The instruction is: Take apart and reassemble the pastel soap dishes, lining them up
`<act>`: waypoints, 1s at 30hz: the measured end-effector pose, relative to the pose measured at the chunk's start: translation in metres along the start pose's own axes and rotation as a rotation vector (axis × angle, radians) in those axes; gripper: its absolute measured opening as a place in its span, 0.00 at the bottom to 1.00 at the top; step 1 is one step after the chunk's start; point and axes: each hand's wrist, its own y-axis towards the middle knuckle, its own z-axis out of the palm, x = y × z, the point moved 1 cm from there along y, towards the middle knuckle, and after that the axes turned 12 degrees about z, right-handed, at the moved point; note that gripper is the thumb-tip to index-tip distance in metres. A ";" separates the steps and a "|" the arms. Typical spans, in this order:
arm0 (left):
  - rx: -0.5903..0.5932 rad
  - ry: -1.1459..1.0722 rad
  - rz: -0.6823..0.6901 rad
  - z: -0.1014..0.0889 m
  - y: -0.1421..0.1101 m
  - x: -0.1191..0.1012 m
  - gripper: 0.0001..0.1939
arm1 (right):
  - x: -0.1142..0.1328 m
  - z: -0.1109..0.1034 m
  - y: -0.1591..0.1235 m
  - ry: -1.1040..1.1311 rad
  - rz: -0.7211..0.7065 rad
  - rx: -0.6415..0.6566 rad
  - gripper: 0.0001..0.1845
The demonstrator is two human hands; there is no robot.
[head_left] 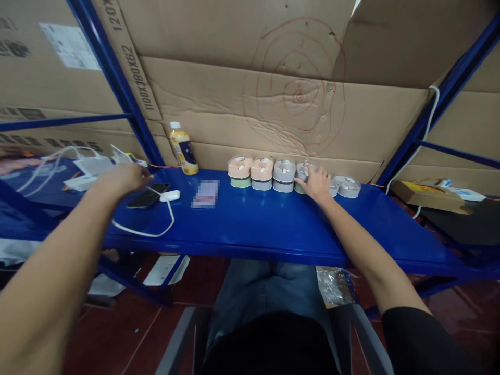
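Note:
Along the back of the blue table stands a row of small lidded plastic containers, some stacked in twos: a peach one on green (239,171), a peach one on grey (261,173), and a grey pair (284,175). My right hand (318,183) is around the grey-topped container (302,171) beside them, thumb at its front and fingers over its right side. Low grey containers (347,186) sit right of that hand. My left hand (127,177), slightly blurred, is above the table's left end near a black phone (147,196); its grip is unclear.
A yellow bottle (184,151) stands at the back left. A white adapter with a cable (170,196) and a pixelated card (205,194) lie on the blue table (242,224). Blue posts (113,78) and cardboard (219,94) rise behind. An open carton (429,195) is at right.

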 end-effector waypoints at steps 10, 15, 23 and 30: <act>0.218 0.068 0.082 0.032 -0.020 0.035 0.18 | 0.003 0.004 0.001 -0.053 0.051 0.003 0.39; 0.212 0.109 0.085 0.041 -0.021 0.039 0.26 | 0.002 0.007 0.004 -0.037 0.081 -0.023 0.40; 0.210 0.197 0.159 0.004 -0.029 -0.035 0.31 | -0.010 -0.006 0.009 0.197 0.106 -0.085 0.40; -0.121 -0.413 0.668 -0.007 -0.062 -0.211 0.27 | -0.034 -0.053 -0.007 0.599 -0.129 0.047 0.39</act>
